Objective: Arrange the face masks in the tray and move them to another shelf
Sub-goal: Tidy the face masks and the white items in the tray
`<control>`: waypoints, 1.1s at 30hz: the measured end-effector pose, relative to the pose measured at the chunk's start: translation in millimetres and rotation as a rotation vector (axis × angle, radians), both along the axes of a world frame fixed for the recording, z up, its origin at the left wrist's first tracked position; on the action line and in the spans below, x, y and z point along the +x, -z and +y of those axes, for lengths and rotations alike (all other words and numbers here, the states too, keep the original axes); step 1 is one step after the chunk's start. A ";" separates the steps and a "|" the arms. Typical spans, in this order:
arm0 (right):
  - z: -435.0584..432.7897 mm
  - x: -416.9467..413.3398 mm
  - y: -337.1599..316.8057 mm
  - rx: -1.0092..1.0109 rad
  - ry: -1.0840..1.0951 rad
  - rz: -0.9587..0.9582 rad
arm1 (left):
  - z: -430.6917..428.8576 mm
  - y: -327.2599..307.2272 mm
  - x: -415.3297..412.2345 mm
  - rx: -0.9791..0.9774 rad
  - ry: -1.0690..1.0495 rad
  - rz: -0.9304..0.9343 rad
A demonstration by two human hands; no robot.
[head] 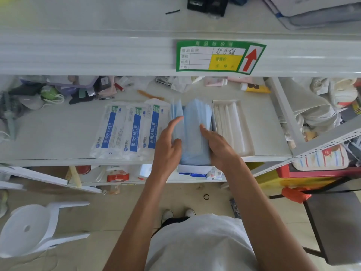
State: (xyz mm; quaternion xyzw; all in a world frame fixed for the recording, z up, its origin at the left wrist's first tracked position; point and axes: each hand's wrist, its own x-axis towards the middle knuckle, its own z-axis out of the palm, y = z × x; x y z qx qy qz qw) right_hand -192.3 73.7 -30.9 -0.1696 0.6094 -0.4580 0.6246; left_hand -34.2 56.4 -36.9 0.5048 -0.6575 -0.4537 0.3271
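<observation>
A stack of blue face masks (196, 122) stands on edge in a white tray (192, 168) at the front of the middle shelf. My left hand (169, 145) lies against the stack's left side, fingers extended, thumb on the masks. My right hand (216, 144) presses the stack's right side with straight fingers. To the right a second white tray (247, 133) holds white masks (230, 124). Three sealed mask packets (132, 132) with blue labels lie left of the blue stack.
Clutter fills the back of the shelf (48, 139): bags, tubes, a yellow tube (256, 88). An upper shelf edge carries a green price label (218, 55). A white plastic stool (33, 229) stands on the floor at left, a dark table (336, 222) at right.
</observation>
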 end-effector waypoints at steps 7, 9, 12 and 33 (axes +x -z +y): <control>1.7 2.1 0.6 0.013 -0.009 -0.023 | 2.9 -5.6 -12.5 0.158 0.007 -0.079; 1.8 2.5 -0.7 0.020 0.016 -0.022 | 1.8 -6.1 -9.6 0.123 -0.018 -0.072; 2.8 2.5 -3.2 0.021 0.042 -0.032 | 3.2 -9.0 -4.2 0.010 0.011 -0.050; 1.8 3.2 -0.4 0.015 0.062 -0.093 | 1.9 -10.8 -14.8 0.078 0.046 -0.137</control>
